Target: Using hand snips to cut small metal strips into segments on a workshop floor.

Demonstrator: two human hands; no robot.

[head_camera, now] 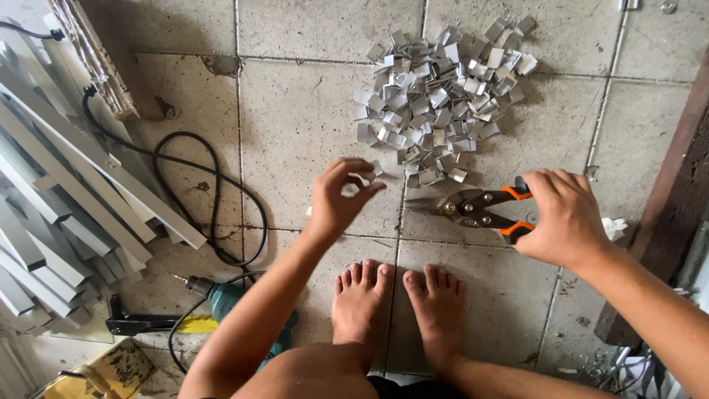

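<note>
Orange-handled steel snips in right hand, beside folded metal pieces.

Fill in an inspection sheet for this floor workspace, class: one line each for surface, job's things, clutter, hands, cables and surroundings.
Surface: grey tiled floor, stained, with dark grout lines.
Job's things: tin snips with orange and black handles, blades shut, pointing left; heap of small cut metal pieces ahead of the feet.
Clutter: teal power drill by the left arm; a black tool beside it.
Hands: right hand grips the snips' handles; left hand pinches one small metal piece in its fingertips.
Cables: black cord looped loosely on the floor near the drill.
Surroundings: stack of long metal strips at left; dark wooden edge at right.
</note>
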